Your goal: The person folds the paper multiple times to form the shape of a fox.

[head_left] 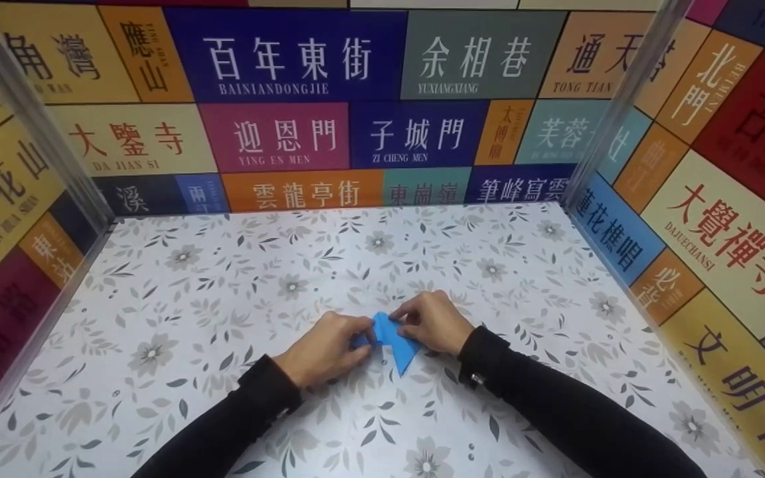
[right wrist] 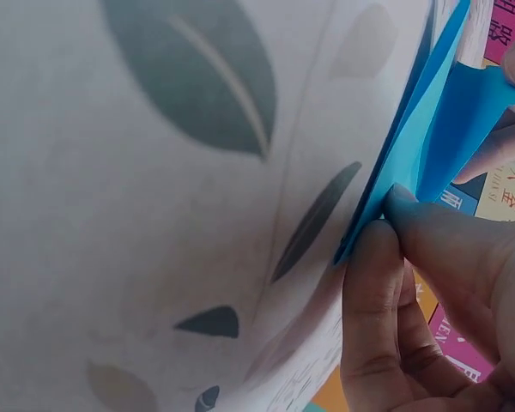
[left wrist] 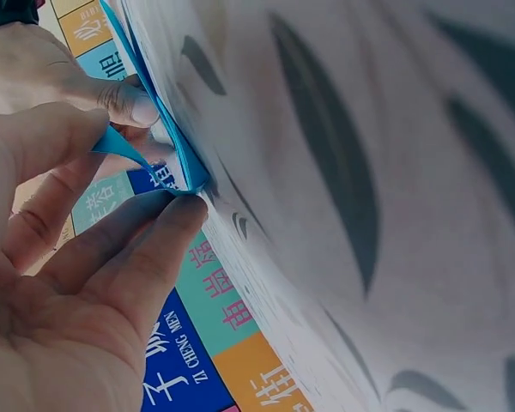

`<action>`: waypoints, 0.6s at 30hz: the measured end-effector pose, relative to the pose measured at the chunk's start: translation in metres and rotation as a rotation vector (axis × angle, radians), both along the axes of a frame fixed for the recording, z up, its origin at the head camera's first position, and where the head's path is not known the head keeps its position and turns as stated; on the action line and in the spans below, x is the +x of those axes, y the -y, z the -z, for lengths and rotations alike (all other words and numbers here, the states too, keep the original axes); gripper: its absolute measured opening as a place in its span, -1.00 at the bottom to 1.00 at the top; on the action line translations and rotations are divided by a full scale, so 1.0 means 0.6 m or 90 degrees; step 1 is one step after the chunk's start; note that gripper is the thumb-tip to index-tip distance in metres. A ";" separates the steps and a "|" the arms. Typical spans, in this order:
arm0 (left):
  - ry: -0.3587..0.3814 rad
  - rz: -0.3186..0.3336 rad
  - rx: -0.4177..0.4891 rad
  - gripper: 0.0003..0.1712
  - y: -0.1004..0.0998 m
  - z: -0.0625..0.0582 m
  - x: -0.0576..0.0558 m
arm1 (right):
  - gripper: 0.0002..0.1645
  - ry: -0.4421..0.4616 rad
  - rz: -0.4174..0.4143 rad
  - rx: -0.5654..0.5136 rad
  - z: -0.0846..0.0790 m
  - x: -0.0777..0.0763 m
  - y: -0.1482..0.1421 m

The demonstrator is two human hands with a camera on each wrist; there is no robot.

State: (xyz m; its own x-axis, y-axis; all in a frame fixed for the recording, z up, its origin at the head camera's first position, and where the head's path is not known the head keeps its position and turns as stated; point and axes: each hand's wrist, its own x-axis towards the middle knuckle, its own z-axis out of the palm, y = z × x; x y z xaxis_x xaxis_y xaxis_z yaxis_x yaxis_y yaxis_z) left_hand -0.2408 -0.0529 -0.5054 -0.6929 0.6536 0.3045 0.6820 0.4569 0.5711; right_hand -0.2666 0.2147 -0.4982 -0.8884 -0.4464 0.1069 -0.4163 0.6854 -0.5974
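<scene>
A folded sheet of blue paper (head_left: 401,350) lies on the tabletop between my two hands, one pointed corner toward me. My left hand (head_left: 333,348) pinches its left part between thumb and fingers. In the left wrist view a blue flap (left wrist: 120,146) rises at the left thumb, while the other fingers touch the lower fold. On the other side my right hand (head_left: 437,323) pinches the paper's right edge. The right wrist view shows the right thumb (right wrist: 438,227) on the layered blue paper (right wrist: 403,154), its fingers curled at the edge.
A white tablecloth (head_left: 223,285) with grey flowers and leaves covers the table. Panels of coloured signs with Chinese lettering (head_left: 286,56) stand at the back and both sides. Clear corner strips (head_left: 628,86) join the panels.
</scene>
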 end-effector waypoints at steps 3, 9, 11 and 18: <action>0.002 -0.007 -0.011 -0.90 0.000 0.000 0.000 | -0.61 -0.009 -0.023 0.006 0.000 0.001 0.001; 0.022 -0.018 -0.011 -0.86 0.002 0.002 0.001 | -0.59 -0.023 -0.046 0.026 -0.002 0.002 0.005; 0.027 -0.017 -0.010 -0.86 0.002 0.002 0.002 | -0.59 -0.021 -0.045 0.030 -0.003 0.003 0.006; 0.032 0.006 0.000 -0.84 0.003 0.001 0.001 | -0.59 -0.017 -0.047 0.034 -0.006 0.002 0.007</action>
State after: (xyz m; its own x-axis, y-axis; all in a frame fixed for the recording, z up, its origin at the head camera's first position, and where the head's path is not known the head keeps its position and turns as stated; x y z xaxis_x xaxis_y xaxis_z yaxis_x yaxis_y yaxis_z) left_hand -0.2400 -0.0548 -0.5058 -0.7008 0.6605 0.2694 0.6568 0.4501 0.6050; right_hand -0.2653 0.2104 -0.4948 -0.8498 -0.5167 0.1042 -0.4823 0.6825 -0.5491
